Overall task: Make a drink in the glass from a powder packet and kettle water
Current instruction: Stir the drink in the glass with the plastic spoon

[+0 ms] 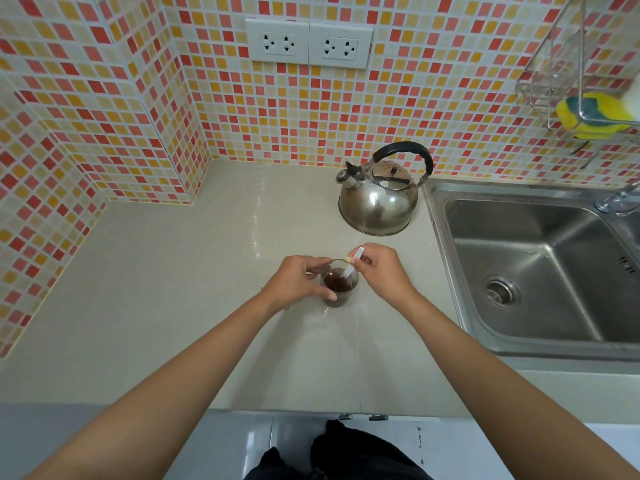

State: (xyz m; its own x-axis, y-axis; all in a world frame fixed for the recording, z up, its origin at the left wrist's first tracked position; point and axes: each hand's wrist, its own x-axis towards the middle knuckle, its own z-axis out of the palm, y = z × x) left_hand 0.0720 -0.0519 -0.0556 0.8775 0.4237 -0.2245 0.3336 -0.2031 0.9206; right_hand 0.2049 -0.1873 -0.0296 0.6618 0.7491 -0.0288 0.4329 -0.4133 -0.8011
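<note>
A small clear glass stands on the beige counter, holding dark brown liquid. My left hand wraps around the glass from the left, thumb at its near side. My right hand pinches a thin white stick-shaped packet whose lower end dips into the liquid, tilted up to the right. A steel kettle with a black handle stands behind the glass, apart from both hands.
A steel sink lies to the right, with a tap at its far right edge. A wire rack with a yellow sponge hangs on the tiled wall. Two double sockets sit on the wall above the counter.
</note>
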